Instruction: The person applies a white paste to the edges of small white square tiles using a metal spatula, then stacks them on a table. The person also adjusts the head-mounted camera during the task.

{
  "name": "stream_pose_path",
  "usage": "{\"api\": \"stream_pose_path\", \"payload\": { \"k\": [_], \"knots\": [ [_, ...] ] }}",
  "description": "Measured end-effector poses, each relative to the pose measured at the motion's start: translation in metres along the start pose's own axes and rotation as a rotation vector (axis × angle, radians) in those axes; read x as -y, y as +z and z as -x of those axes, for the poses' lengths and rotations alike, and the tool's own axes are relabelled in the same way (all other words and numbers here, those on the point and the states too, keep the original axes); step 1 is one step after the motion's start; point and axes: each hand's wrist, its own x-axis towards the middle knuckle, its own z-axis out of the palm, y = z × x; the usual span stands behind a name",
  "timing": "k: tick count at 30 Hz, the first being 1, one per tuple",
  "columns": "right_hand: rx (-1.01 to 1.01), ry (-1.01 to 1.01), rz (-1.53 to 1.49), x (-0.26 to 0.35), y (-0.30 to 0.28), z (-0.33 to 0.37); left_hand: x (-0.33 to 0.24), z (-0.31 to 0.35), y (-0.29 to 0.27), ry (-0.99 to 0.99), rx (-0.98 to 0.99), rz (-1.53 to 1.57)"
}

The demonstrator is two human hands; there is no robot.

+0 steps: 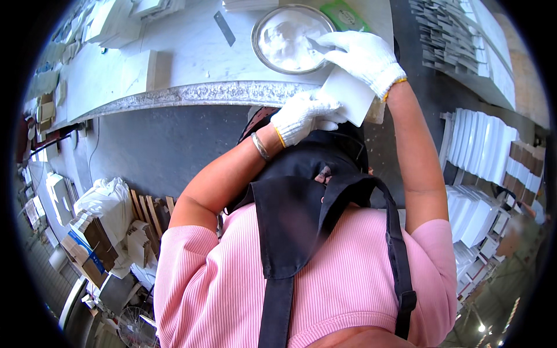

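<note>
While the person's L hand holds a white slab by its lower L side, the R hand reaches over the R rim of a metal bowl of white paste, fingers bent w/ a narrow gap; can't tell if they grip anything. Slab overlaps the front edge of the table in view, its lower corner past it. Green pkt crowds the bowl's far R side; grey strip lies L, w/ bare tabletop btwn.
</note>
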Motion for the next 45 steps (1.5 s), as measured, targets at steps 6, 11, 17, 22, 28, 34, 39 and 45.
{"api": "stream_pose_path", "payload": {
  "k": [6,11,17,22,28,34,39,45],
  "knots": [
    [-0.106,0.051,-0.257,-0.003,-0.025,0.019,0.006,-0.002,-0.003,0.001,-0.031,0.014],
    [-0.117,0.151,-0.618,0.001,-0.013,0.016,0.008,-0.004,-0.003,0.0,-0.034,-0.003],
    [-0.028,0.225,-0.838,0.006,-0.004,0.006,0.008,-0.004,-0.003,0.007,-0.039,-0.004],
    [0.006,0.203,-0.893,0.002,0.007,0.001,0.006,-0.002,-0.002,0.002,-0.055,-0.027],
    [-0.013,0.299,-1.041,0.001,-0.004,0.016,0.006,-0.001,0.0,-0.008,-0.045,-0.007],
    [-0.047,0.435,-1.031,-0.022,-0.019,0.071,0.006,-0.005,-0.008,0.005,0.006,-0.013],
    [-0.083,0.59,-0.958,-0.035,-0.013,0.131,0.007,-0.004,-0.006,0.013,0.019,0.06],
    [-0.135,0.686,-0.947,-0.024,0.0,0.17,0.006,-0.003,-0.006,0.002,0.022,0.072]
  ]
}}
